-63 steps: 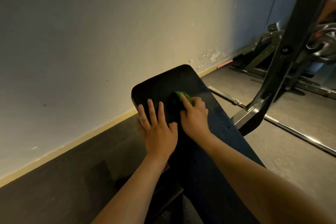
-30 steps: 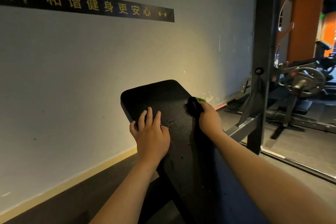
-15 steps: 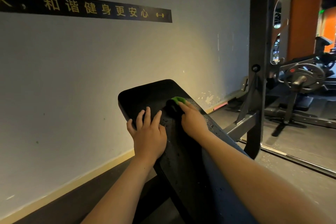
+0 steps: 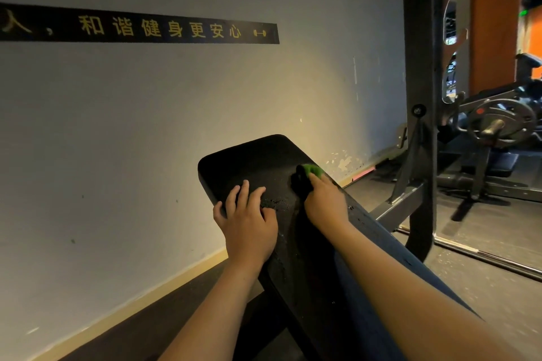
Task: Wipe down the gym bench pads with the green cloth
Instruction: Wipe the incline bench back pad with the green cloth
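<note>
— What's over on the left?

— A pale wall [image 4: 146, 126] with a black banner [image 4: 137, 28] of yellow Chinese characters and a little dumbbell icon at its right end. A tan skirting strip [image 4: 152, 290] runs along the bottom.

— And the first hand?

— The left hand [image 4: 246, 226] lies flat on the bench pad [image 4: 255, 161], palm down and fingers slightly spread. The little finger hangs over the pad's left edge.

— How does the pad lie?

— It's long and black. Its long axis runs from the lower right, close to the person, up and away to the left. The rounded far end points at the wall. Small wet specks [image 4: 272, 202] glisten on it just past the left fingertips.

— Where's the cloth?

— The green cloth [image 4: 312, 170] sits bunched on the pad near its far end, towards the right edge. The right hand [image 4: 325, 202] grips it, fingers curled over the top and close together. Green shows beyond the knuckles. The dark lump next to it is probably a shaded fold of the cloth, though the light is too dim to be sure. The fingertips are buried in the cloth.

— Further right?

— A dark steel rack upright [image 4: 419, 67] with a diagonal brace. Behind it, a weight plate [image 4: 498, 123] on a machine and an orange pillar [image 4: 495, 32]. A chrome bar [image 4: 484, 258] lies on the grey floor.
</note>
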Available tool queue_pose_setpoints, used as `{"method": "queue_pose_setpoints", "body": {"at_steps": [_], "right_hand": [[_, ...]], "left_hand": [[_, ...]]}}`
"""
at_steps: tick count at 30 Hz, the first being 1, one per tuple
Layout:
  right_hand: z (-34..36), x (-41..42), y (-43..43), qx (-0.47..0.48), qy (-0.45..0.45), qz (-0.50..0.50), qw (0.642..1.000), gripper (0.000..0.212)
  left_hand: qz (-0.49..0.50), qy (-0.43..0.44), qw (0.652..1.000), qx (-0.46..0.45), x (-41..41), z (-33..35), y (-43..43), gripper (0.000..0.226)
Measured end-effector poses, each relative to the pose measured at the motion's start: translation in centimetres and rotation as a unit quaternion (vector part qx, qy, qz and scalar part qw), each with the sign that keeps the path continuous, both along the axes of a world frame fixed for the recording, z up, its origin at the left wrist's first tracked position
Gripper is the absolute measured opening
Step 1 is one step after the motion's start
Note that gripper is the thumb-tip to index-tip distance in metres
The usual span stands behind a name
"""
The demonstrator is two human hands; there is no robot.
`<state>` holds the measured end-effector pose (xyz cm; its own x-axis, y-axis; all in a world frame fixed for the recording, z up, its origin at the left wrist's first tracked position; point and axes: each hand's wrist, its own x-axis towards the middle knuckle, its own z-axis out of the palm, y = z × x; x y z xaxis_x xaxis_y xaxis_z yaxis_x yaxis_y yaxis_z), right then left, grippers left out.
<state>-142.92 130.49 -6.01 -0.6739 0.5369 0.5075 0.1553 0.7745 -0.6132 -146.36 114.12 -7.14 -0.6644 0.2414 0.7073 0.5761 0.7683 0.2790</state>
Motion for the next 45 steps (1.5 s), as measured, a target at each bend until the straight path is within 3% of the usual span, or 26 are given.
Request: {"method": "queue_pose_setpoints", "body": {"at_steps": [7, 13, 18, 21, 24, 27, 32, 36, 38, 45], "right_hand": [[-0.2, -0.1, -4.6, 0.058, 0.048, 0.217, 0.973, 0.067], [-0.9, 1.3, -0.2, 0.049, -0.006, 0.080, 0.996, 0.062], [-1.0, 0.8, -0.6, 0.013, 0.004, 0.052, 0.999, 0.054], [-0.3, 0.3, -3.3, 0.012, 0.015, 0.078, 0.997, 0.056], [0.5, 0.6, -6.9, 0.048, 0.041, 0.173, 0.983, 0.068], [0.3, 0.5, -9.1, 0.070, 0.040, 0.235, 0.969, 0.061], [0.5, 0.6, -6.4, 0.110, 0.014, 0.227, 0.968, 0.065], [1.0, -0.5, -5.5, 0.037, 0.022, 0.109, 0.993, 0.070], [1.6, -1.2, -6.4, 0.016, 0.022, 0.100, 0.995, 0.070], [2.1, -1.4, -10.9, -0.020, 0.064, 0.259, 0.964, 0.057]], "left_hand": [[-0.057, -0.019, 0.990, 0.130, 0.8, 0.0, -0.3, 0.047], [0.025, -0.111, 0.967, 0.230, 2.1, -1.1, -1.2, 0.071], [0.030, -0.159, 0.960, 0.227, 2.3, -1.9, -1.5, 0.069], [0.018, -0.157, 0.962, 0.221, 2.2, -1.9, -1.5, 0.070], [-0.013, -0.150, 0.957, 0.248, 2.1, -2.1, -1.8, 0.069], [-0.027, -0.147, 0.950, 0.275, 2.2, -1.9, -2.1, 0.067], [-0.076, -0.158, 0.948, 0.264, 2.0, -2.5, -3.9, 0.065], [-0.111, -0.197, 0.932, 0.284, 1.4, -3.1, -4.7, 0.064], [-0.117, -0.193, 0.928, 0.295, 1.3, -3.2, -4.6, 0.064], [-0.173, -0.211, 0.906, 0.323, 1.2, -3.1, -4.9, 0.061]]}}
